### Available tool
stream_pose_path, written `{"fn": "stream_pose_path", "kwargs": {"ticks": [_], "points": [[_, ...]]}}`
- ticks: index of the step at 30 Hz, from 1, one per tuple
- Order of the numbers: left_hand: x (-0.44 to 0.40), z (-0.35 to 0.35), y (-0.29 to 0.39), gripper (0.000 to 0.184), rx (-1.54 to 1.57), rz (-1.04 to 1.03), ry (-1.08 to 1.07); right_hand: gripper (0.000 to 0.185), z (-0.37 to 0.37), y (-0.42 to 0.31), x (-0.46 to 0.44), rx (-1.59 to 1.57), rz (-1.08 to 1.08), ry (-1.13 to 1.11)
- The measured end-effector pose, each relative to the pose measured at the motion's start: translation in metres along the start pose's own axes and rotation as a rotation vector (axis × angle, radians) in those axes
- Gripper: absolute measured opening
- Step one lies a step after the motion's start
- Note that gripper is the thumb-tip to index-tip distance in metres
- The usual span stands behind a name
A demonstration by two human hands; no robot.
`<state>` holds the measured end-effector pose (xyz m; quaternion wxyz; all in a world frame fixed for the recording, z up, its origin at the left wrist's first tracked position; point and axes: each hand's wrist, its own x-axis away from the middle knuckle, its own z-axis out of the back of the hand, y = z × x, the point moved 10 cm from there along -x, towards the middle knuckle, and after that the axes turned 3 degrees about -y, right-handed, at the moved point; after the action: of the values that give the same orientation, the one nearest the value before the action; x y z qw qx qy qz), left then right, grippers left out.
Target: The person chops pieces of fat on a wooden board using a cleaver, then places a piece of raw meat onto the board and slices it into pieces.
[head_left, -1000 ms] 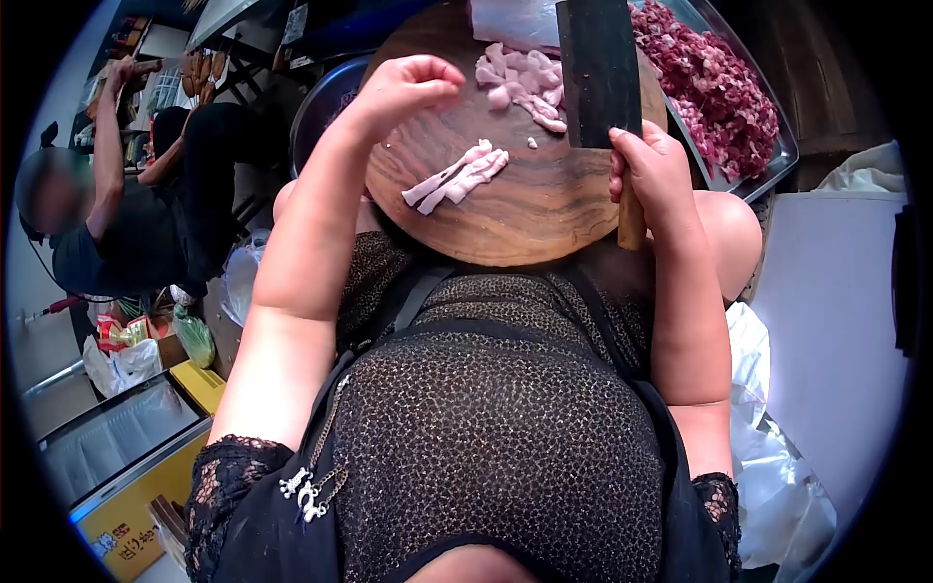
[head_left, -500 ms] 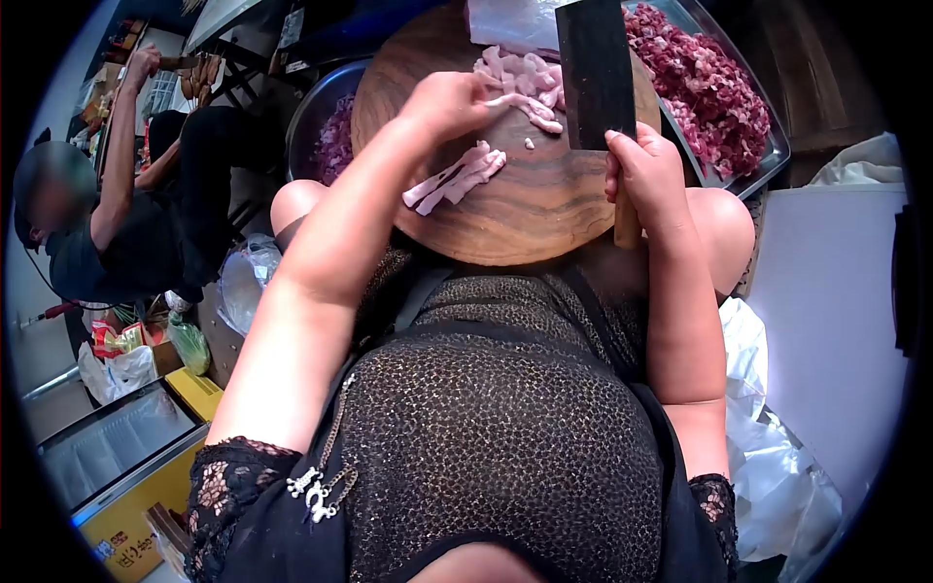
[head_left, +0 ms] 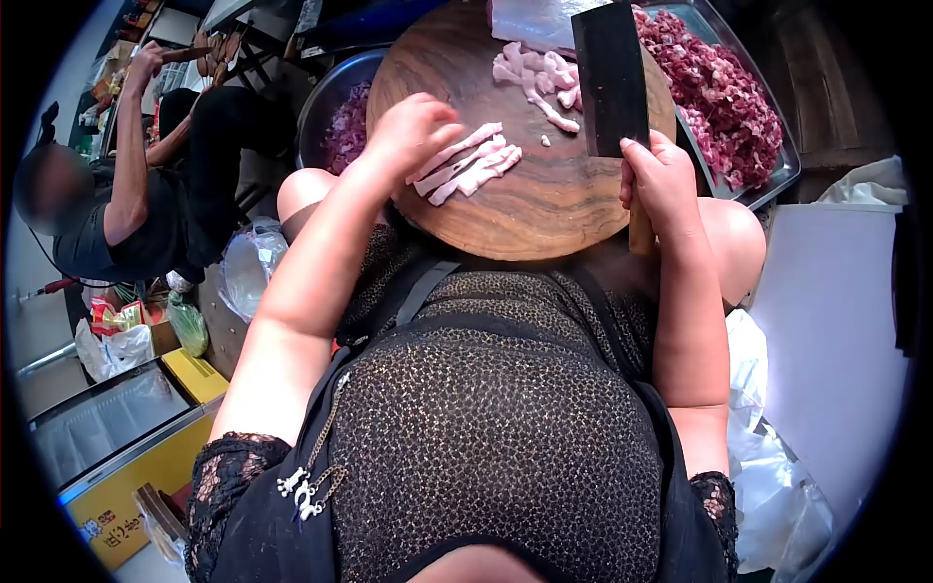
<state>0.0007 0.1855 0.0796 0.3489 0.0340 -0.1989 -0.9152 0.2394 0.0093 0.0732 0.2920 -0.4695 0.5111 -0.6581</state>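
My right hand (head_left: pixel 663 185) grips the wooden handle of a cleaver (head_left: pixel 612 83), whose broad dark blade points away over the right side of the round wooden board (head_left: pixel 554 209). Beside several pale meat strips (head_left: pixel 471 167) on the board's left part is my left hand (head_left: pixel 413 136), its fingers curled; whether it touches the upper strip is unclear. A heap of pale meat pieces (head_left: pixel 536 76) lies farther back, left of the blade. Behind it sits a clear plastic-wrapped block (head_left: pixel 535 23).
Chopped red meat (head_left: pixel 724 102) fills a metal tray at the right. A metal bowl (head_left: pixel 313 121) with meat stands left of the board. At the far left a seated co-worker (head_left: pixel 126 214) raises one hand with a tool. A white surface (head_left: pixel 826 321) is on the right.
My left hand went to the pale heap, then came back toward the strips. Another strip now lies beside them. The cleaver stays in my right hand. The view shifted slightly.
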Motion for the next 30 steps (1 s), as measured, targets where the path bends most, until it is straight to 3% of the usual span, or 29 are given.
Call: {"fn": "stream_pose_path", "kwargs": {"ticks": [1,3,5,6,7,10,13,15,17,19,21,22,25,27,29,30], "points": [[-0.008,-0.007,0.012,0.031,0.051,-0.073,0.057,0.019,0.0,0.0,0.0,0.001,-0.005,0.01],[-0.024,-0.037,0.011,0.029,0.1,0.07,-0.12,0.019,0.001,0.0,0.002,0.012,0.003,0.025],[-0.024,-0.061,0.008,0.028,0.344,0.283,-0.268,0.02,0.005,-0.001,0.003,0.02,0.006,0.048],[-0.032,-0.052,0.026,0.024,0.048,0.205,-0.313,0.02,0.007,-0.001,0.005,0.007,0.011,0.055],[-0.036,-0.054,0.032,0.024,0.049,0.204,-0.321,0.02,0.007,-0.001,0.007,-0.005,0.016,0.057],[-0.06,-0.028,0.086,0.017,-0.203,-0.278,0.156,0.017,0.014,0.003,-0.002,-0.001,0.008,0.07],[-0.084,-0.069,0.121,0.025,-0.195,-0.397,0.018,0.017,0.019,-0.001,-0.009,0.004,0.017,0.108],[-0.109,-0.082,0.104,0.029,-0.167,-0.131,-0.225,0.017,0.021,-0.001,-0.009,-0.006,0.01,0.129],[-0.109,-0.054,0.116,0.029,-0.192,-0.152,-0.238,0.018,0.021,0.0,-0.01,-0.038,0.013,0.126],[-0.121,-0.032,0.081,0.023,0.139,0.017,-0.14,0.017,0.022,-0.003,-0.008,-0.022,0.013,0.131],[-0.111,-0.004,0.056,0.023,0.595,0.035,-0.009,0.018,0.018,-0.008,-0.005,0.005,0.014,0.093],[-0.101,0.01,0.051,0.032,0.767,-0.025,0.035,0.018,0.016,-0.008,-0.004,-0.002,0.014,0.085],[-0.057,0.023,0.026,0.027,1.021,-0.047,0.027,0.018,0.015,-0.011,-0.003,0.028,0.029,0.067],[-0.028,0.003,-0.006,0.018,0.956,0.022,-0.105,0.018,0.011,-0.011,0.0,0.057,0.027,0.035],[-0.003,-0.021,-0.047,0.012,0.842,0.113,-0.053,0.017,0.011,-0.006,0.001,0.074,0.021,0.03],[0.015,-0.029,-0.055,0.014,0.731,0.311,-0.157,0.017,0.011,-0.003,0.002,0.094,0.009,0.024]]}}
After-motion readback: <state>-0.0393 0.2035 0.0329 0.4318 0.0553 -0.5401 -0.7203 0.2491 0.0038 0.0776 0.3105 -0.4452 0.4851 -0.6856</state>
